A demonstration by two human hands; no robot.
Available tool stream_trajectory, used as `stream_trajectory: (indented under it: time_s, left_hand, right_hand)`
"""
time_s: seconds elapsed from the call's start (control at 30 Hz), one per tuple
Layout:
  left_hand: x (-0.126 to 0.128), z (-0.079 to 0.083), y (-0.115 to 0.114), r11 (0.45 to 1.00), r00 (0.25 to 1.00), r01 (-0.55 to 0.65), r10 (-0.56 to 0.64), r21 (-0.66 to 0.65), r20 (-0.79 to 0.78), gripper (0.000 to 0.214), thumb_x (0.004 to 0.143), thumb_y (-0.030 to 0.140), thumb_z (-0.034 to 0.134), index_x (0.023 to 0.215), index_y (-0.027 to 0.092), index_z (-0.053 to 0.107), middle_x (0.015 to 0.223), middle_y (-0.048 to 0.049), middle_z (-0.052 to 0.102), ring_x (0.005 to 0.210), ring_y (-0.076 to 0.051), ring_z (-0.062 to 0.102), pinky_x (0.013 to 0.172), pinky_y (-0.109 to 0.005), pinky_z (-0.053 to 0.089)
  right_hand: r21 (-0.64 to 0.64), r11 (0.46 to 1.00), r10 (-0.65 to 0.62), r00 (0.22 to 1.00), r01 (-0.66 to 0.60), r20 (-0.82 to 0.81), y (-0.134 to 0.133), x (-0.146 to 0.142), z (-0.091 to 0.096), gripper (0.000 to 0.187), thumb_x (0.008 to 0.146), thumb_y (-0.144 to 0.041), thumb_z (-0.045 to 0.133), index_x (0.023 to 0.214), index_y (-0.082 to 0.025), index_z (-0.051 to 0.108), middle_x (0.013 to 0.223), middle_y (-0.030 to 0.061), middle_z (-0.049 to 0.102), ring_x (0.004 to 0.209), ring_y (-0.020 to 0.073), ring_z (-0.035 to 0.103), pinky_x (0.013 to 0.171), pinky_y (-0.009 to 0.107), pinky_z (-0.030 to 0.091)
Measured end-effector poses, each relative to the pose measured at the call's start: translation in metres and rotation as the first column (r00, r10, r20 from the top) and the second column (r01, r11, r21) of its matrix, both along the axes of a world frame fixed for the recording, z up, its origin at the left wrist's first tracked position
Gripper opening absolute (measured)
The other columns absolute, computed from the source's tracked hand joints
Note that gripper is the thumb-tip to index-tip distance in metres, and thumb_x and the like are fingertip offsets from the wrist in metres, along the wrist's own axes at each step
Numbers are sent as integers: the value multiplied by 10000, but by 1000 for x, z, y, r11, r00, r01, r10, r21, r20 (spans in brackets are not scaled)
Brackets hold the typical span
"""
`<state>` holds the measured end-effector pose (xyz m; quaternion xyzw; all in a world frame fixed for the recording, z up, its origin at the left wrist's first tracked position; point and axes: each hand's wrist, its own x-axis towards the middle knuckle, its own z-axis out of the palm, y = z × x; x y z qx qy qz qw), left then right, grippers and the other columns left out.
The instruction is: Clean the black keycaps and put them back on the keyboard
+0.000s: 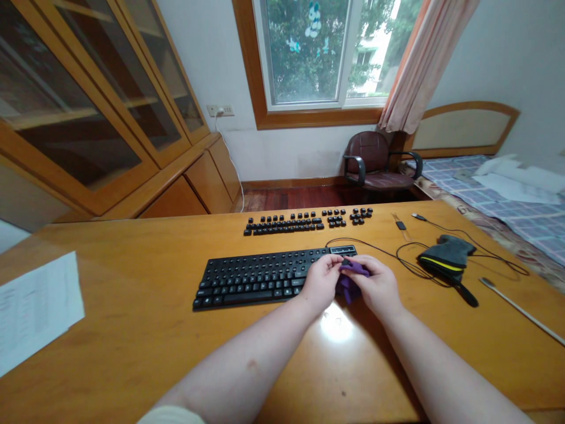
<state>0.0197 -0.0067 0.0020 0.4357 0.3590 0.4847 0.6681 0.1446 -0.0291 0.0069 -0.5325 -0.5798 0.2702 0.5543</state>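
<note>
Over the right end of a black keyboard point(247, 275), my left hand point(321, 279) pinches a small dark piece, seemingly a keycap point(346, 261). My right hand point(376, 284) is closed on a purple cloth point(348, 287) pressed around that piece, and the cloth hangs below my fingers. The two hands nearly touch. The keyboard's upper rows show bare key stems, while lower rows still carry keycaps. Behind it, loose black keycaps point(285, 227) lie in rows on the wooden desk point(145, 282). My hands hide part of the keyboard's right side.
On the right lie a coiled cable point(410, 266), a grey and black brush-like tool point(445, 259), a thin white stick point(523, 307) and a small keycap puller point(400, 225). Paper sheets point(39, 309) lie at left. Beyond the desk stands a brown armchair point(373, 159).
</note>
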Motion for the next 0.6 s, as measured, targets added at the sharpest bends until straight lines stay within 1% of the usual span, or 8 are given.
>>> stream_trajectory:
  time_s: [0.07, 0.13, 0.2, 0.27, 0.37, 0.47, 0.53, 0.6]
  left_hand:
    - [0, -1, 1, 994, 991, 86, -79, -65, 104, 181, 705, 267, 639, 823, 134, 606, 753, -28, 623, 674, -117, 550, 658, -237, 416]
    - [0, -1, 2, 976, 963, 189, -162, -108, 214, 259, 678, 317, 678, 840, 124, 617, 742, -39, 626, 663, -123, 551, 663, -252, 414]
    - [-1, 0, 2, 953, 922, 274, -224, -126, 315, 305, 649, 330, 712, 845, 111, 628, 736, -53, 630, 677, -135, 560, 690, -267, 413]
    - [-2, 4, 1, 937, 888, 324, -252, -133, 384, 304, 626, 311, 739, 822, 103, 637, 740, -62, 633, 703, -141, 565, 730, -276, 410]
    - [-5, 10, -1, 914, 858, 380, -289, -146, 425, 276, 631, 285, 744, 813, 101, 648, 765, -69, 637, 729, -135, 563, 778, -279, 402]
    - [-8, 12, -2, 876, 818, 457, -346, -153, 460, 293, 638, 267, 743, 860, 99, 652, 823, -76, 637, 774, -132, 567, 829, -279, 392]
    - [-10, 11, -1, 830, 779, 532, -403, -166, 481, 322, 635, 254, 747, 898, 97, 647, 862, -82, 634, 807, -134, 574, 852, -281, 388]
    - [-13, 7, -1, 769, 739, 609, -462, -193, 490, 318, 649, 234, 739, 915, 88, 641, 867, -85, 632, 819, -134, 583, 867, -290, 387]
  right_hand:
    - [37, 999, 15, 1000, -15, 8, 0, 3, 1, 146, 641, -227, 707, 787, -232, 713, 804, 43, 684, 760, 192, 623, 728, 334, 502]
    - [68, 997, 30, 1000, -30, 10, 1, 6, 3, 125, 634, -214, 708, 756, -237, 717, 760, 37, 679, 715, 185, 620, 694, 327, 507]
    - [89, 995, 48, 999, -48, 0, 1, 9, 4, 101, 637, -207, 702, 731, -239, 718, 729, 31, 672, 683, 175, 615, 668, 316, 507]
    - [88, 993, 85, 996, -82, -22, 2, 12, 5, 98, 658, -206, 680, 739, -243, 720, 732, 27, 669, 688, 169, 614, 665, 305, 504]
    - [26, 991, 133, 988, -132, -72, 3, 13, 6, 100, 664, -220, 674, 753, -234, 719, 768, 34, 669, 732, 175, 612, 696, 311, 498]
    - [-78, 983, 154, 977, -166, -145, 4, 15, 8, 161, 596, -227, 732, 757, -219, 717, 783, 35, 658, 760, 180, 603, 737, 322, 485]
    - [-131, 966, 196, 960, -224, -200, 5, 17, 8, 226, 544, -236, 767, 764, -215, 721, 767, 25, 640, 745, 171, 593, 723, 313, 479]
    - [-160, 937, 265, 929, -312, -258, 6, 19, 9, 241, 506, -257, 793, 731, -208, 724, 709, 7, 608, 689, 152, 573, 666, 289, 470]
